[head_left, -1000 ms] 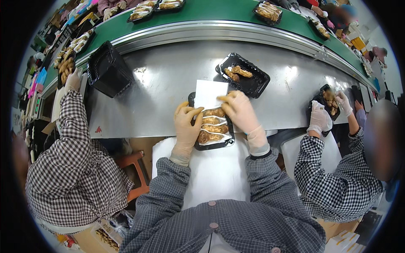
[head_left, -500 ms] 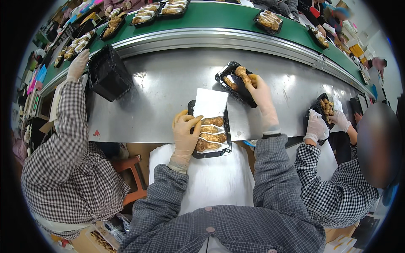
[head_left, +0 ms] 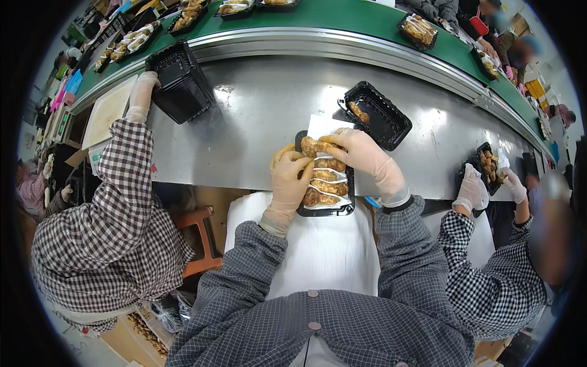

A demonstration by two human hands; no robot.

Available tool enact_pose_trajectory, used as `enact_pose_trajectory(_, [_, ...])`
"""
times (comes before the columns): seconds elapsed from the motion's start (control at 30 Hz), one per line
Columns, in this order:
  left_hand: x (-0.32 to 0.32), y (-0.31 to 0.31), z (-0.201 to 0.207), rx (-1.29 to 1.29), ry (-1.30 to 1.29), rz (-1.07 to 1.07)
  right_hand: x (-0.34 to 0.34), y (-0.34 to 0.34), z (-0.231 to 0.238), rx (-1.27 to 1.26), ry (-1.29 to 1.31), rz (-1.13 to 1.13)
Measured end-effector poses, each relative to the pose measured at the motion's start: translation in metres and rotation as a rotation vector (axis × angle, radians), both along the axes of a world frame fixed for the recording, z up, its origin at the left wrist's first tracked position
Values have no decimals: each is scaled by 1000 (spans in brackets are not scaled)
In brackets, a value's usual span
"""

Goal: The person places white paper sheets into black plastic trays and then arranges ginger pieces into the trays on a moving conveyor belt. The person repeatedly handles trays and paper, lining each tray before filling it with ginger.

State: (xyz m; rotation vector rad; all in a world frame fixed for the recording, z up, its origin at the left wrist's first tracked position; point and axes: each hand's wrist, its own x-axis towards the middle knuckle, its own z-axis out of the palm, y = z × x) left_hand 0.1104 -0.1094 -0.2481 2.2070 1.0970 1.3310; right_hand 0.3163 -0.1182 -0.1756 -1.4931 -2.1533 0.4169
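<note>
A black tray [head_left: 350, 205] stands in front of me at the near edge of the metal table, with several brown mushrooms [head_left: 330, 187] lying in a row between folds of white paper [head_left: 324, 126]. My right hand [head_left: 362, 153] grips one more mushroom [head_left: 316, 147] by its right end, over the far part of the row. At the tray's left side my left hand [head_left: 290, 178] has its fingers curled, the tips pinching the paper beside that mushroom. Farther right, a second black tray [head_left: 391, 122] holds a small mushroom [head_left: 358, 113].
Stacked black trays [head_left: 181, 85] stand at left, where a co-worker's gloved hand [head_left: 144, 92] touches them. At right another co-worker's hands [head_left: 472, 188] work on a tray of mushrooms [head_left: 489, 166]. Behind the table runs a green conveyor [head_left: 342, 17] carrying filled trays. A white scale [head_left: 110, 113] sits far left.
My right hand has brought the mushroom from the second tray leftward to the filled tray. My left hand stays at that tray's side. The co-worker's hand at left has come down to the stacked trays.
</note>
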Motion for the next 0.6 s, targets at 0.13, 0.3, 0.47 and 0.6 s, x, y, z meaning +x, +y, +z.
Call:
enact_pose_trajectory(0.13, [0, 0, -1, 15, 2, 0, -5, -3, -7, 111, -52, -44])
enact_pose_trajectory(0.3, [0, -3, 5, -18, -27, 4, -10, -3, -10, 148, -123, -45])
enact_pose_trajectory(0.47, [1, -3, 5, -34, -19, 7, -12, -2, -11, 194, -143, 3])
enact_pose_trajectory(0.6, [3, -2, -3, -46, -67, 42, -15, 1, -11, 191, -206, 10])
